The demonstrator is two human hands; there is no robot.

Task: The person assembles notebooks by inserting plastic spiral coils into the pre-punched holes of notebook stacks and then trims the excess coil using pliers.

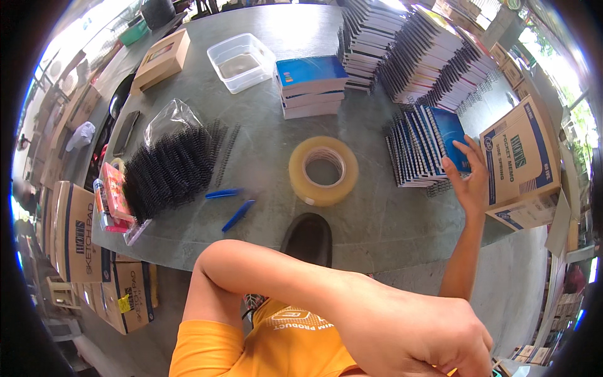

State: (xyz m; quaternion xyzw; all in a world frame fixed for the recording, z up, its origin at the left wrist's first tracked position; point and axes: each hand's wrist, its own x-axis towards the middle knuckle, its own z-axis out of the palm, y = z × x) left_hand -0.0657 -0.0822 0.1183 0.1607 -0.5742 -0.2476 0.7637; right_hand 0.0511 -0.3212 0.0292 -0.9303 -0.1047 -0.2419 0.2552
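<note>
Grey worktop, bright openings and stacked cartons beyond. On its right side, a leaning row of blue notebooks, coil-like edges to the left. Right hand on the end notebook's blue cover: grip spread, thumb and fingertips apart, laid on the cover rather than pinching it. Left hand close to the camera, fingers curled; cannot tell whether its grip pinches anything.

Handling, by judgement: each notebook light, pages bendable, cover likely smooth and a bit slippery; the whole row heavier, apt to slide or fan. Coil edges could snag or bend. Best hold: thumb and fingers across the plain edges, both ends of the row supported, no squeeze on the coils.

Just right of the hand, a cardboard box. Behind the row, tall book stacks. Farther left, a shorter blue-topped stack, a tape roll, a clear tub, a heap of black coils.
</note>
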